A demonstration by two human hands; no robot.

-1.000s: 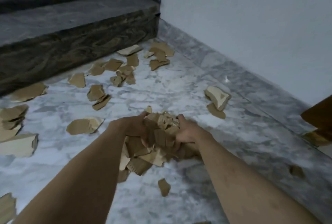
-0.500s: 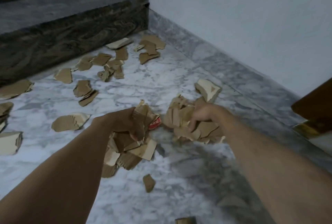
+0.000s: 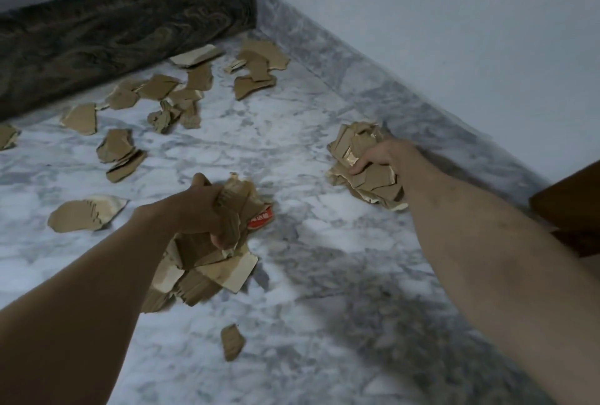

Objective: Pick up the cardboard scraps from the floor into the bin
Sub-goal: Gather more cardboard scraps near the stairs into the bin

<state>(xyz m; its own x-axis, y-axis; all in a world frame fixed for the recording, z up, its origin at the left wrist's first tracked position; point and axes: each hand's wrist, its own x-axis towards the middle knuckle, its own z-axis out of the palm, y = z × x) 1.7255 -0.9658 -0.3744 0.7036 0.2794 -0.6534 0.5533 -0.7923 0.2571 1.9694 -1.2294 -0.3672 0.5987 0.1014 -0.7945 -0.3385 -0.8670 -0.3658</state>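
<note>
My left hand (image 3: 198,209) is shut on a bunch of brown cardboard scraps (image 3: 207,271), one with a red label, held low over the marble floor. My right hand (image 3: 380,157) is shut on a second bunch of scraps (image 3: 363,174) further right, near the skirting. One small scrap (image 3: 232,341) lies on the floor below my left hand. Several loose scraps (image 3: 181,92) are scattered near the dark step, and one large piece (image 3: 86,216) lies to the left. No bin is in view.
A dark marble step (image 3: 123,24) runs across the back left. A pale wall (image 3: 454,31) with a grey marble skirting borders the right. A brown wooden object (image 3: 571,206) juts in at the right edge.
The single heap held between both hands has been split. My right hand has carried its bunch to the right, towards the wall, while my left hand stays with the other bunch.
</note>
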